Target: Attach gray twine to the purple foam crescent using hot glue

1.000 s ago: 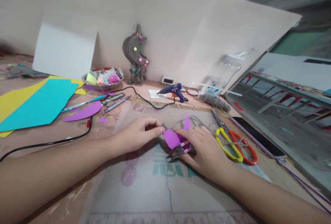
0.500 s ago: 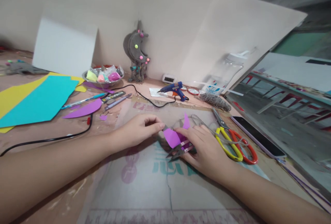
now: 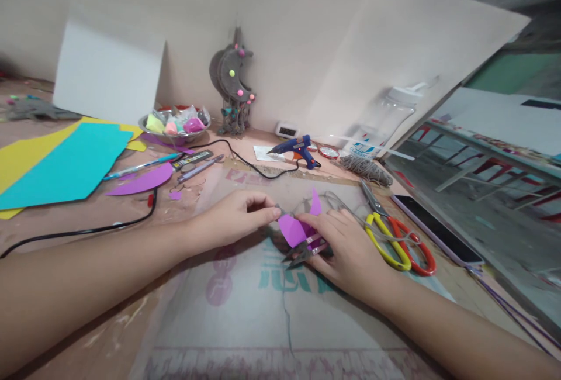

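Note:
My left hand [image 3: 245, 211] is closed in a pinch at the left edge of a purple paper piece [image 3: 291, 230]; a small grey bit shows at its fingertips, too small to name. My right hand [image 3: 339, 239] is closed around thread snips [image 3: 302, 251], whose dark blades point left, and its fingers also rest on the purple paper. Part of the paper stands up as a pointed tip above those fingers. Grey yarn [image 3: 335, 200] loops behind my right hand. Beneath both hands lies a printed plastic sheet [image 3: 245, 321], with a thin strand running down its middle.
Scissors [image 3: 388, 242] with yellow and red handles and a phone [image 3: 433, 228] lie at the right. Behind are a blue glue gun [image 3: 291, 147], a yarn bundle [image 3: 366, 169] and a bottle [image 3: 385, 120]. Coloured paper [image 3: 65, 163], pens and a bowl [image 3: 144, 127] sit left.
The view has shifted slightly. Both hands keep nearly the same pose around the purple paper, and the snips stay in my right hand.

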Action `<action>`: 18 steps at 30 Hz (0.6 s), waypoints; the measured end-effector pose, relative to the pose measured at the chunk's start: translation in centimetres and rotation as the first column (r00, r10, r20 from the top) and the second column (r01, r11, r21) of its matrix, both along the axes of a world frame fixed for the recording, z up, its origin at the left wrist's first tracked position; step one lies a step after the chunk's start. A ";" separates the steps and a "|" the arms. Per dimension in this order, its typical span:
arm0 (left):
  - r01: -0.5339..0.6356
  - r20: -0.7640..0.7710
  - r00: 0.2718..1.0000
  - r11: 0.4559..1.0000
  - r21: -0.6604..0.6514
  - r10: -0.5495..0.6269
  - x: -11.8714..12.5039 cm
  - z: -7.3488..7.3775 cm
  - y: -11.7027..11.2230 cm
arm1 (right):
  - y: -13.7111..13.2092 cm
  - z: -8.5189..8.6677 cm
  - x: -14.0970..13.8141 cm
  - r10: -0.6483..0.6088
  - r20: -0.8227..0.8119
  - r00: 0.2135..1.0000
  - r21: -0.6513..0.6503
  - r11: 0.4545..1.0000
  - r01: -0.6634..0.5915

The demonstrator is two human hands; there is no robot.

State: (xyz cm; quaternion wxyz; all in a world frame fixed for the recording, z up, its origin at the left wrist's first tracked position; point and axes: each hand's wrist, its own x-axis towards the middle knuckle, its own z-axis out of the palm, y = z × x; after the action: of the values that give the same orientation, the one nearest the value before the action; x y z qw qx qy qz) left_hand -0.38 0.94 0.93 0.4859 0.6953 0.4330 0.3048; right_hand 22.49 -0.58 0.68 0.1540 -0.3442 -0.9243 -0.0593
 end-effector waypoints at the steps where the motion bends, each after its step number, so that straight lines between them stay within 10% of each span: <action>1: 0.002 0.003 1.000 1.000 -0.003 -0.002 0.0 0.0 0.0 | 0.0 0.0 0.0 0.002 -0.001 1.000 -0.005 1.000 -0.002; 18: 0.019 -0.089 0.996 0.991 0.130 -0.008 0.0 -0.1 -0.2 | -0.3 0.3 0.4 0.117 -0.053 0.992 -0.049 0.992 -0.119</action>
State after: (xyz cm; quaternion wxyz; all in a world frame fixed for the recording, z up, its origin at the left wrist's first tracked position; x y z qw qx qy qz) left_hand -0.42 0.71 0.85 0.4217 0.7414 0.4285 0.2980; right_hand 22.85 -0.88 1.02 0.1712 -0.2941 -0.9401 -0.0176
